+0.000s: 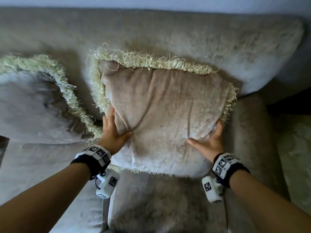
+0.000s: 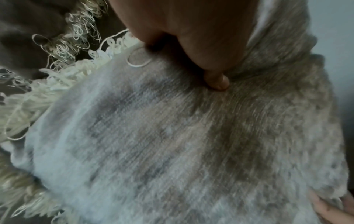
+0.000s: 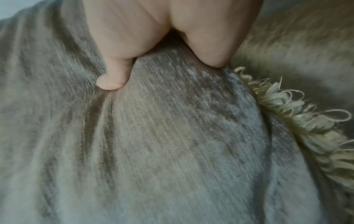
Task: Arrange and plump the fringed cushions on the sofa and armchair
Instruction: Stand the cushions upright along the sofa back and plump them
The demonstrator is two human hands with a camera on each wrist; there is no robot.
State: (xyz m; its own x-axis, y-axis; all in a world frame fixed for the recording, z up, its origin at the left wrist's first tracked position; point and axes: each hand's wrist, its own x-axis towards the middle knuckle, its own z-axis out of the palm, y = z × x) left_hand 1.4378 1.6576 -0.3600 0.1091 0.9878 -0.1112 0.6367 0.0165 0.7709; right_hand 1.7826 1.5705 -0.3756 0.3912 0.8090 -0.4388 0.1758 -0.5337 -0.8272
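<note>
A beige velvet cushion (image 1: 165, 115) with a cream fringe (image 1: 151, 63) stands against the sofa back. My left hand (image 1: 114, 130) grips its lower left side, thumb (image 2: 216, 81) dug into the front and fingers along the edge. My right hand (image 1: 210, 140) grips its lower right side, thumb (image 3: 113, 80) pressed into the velvet and fingers wrapped behind the fringed edge (image 3: 306, 121). The fabric creases at both thumbs. A second fringed cushion (image 1: 33, 106) lies tilted at the left, apart from both hands.
The grey-beige sofa back (image 1: 151, 27) runs across the top. A large plain back cushion (image 1: 244, 52) sits behind and to the right. The seat cushion (image 1: 151, 207) lies below the held cushion, and an armrest (image 1: 252, 140) is at the right.
</note>
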